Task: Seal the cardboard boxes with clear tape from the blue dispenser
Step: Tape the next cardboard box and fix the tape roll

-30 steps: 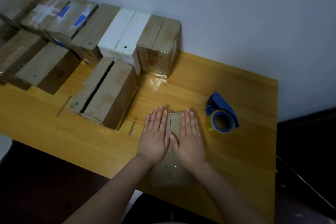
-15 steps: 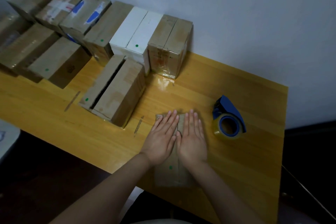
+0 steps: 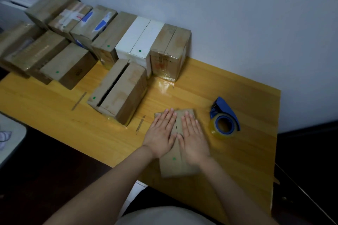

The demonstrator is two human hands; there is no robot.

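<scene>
Fingers [image 3: 169,117] straight and held together, gripping nothing, press flat on the two top flaps of a small cardboard box [image 3: 176,167]. The left hand [image 3: 161,138] covers the left flap and the right hand [image 3: 194,141] the right, thumbs nearly meeting over the centre seam. The box lies on a yellow wooden table [image 3: 247,160] near its front edge, directly before the person, with a green dot [image 3: 174,159] showing on the lid between the wrists. Just to the right of the box, apart from it, the blue tape dispenser [image 3: 224,105] lies on the tabletop, its roll of clear tape [image 3: 222,135] facing the camera; neither hand touches it. To the left, a larger brown box [image 3: 120,95] sits at an angle, a dark gap open between its flaps. Behind it more boxes, brown ones and a white one [image 3: 140,42], line up against the pale wall [image 3: 237,14], with further brown boxes [image 3: 60,64] grouped at the table's far left.
</scene>
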